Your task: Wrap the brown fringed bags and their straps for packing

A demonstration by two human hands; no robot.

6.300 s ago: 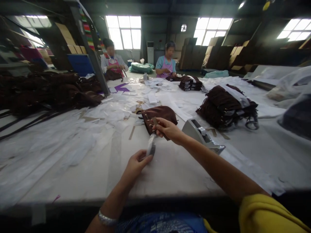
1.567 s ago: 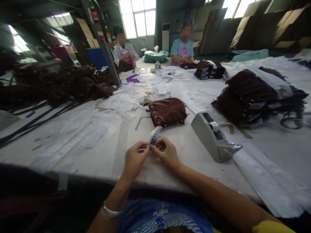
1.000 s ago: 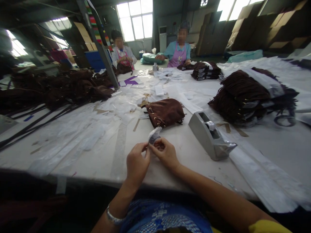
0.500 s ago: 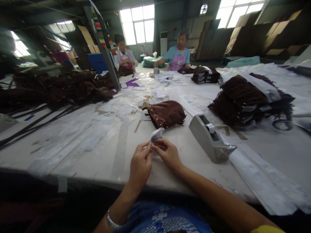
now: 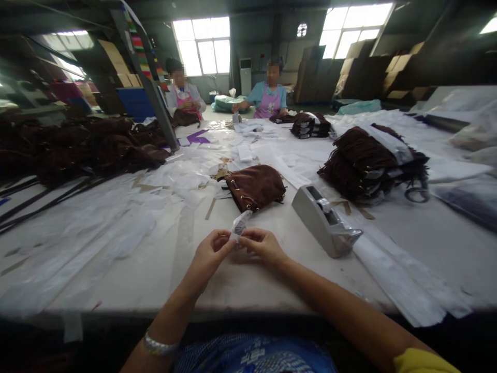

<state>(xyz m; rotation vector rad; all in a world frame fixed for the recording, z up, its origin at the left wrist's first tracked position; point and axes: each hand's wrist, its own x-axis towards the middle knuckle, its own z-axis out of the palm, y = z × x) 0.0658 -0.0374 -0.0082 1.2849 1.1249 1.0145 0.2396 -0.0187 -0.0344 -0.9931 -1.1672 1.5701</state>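
My left hand [image 5: 209, 254] and my right hand [image 5: 262, 246] meet over the near part of the white table [image 5: 272, 269]. Both pinch a small clear plastic packet [image 5: 239, 225] with something dark inside; it sticks up between the fingertips. Just beyond it lies a brown suede pouch bag [image 5: 254, 186] with metal eyelets. A grey tape dispenser [image 5: 324, 223] stands to the right of my right hand.
Stacks of brown fringed bags [image 5: 368, 160] lie at the right, more dark bags [image 5: 89, 145] at the left. White paper and plastic scraps [image 5: 186, 181] litter the table. Two people [image 5: 267, 96] sit at the far end. A slanted metal post [image 5: 149, 83] rises at the left.
The packet was stretched between my hands by the pouch; now both hands pinch it close together nearer the table edge. In the last second the hands barely moved; the view shifted.
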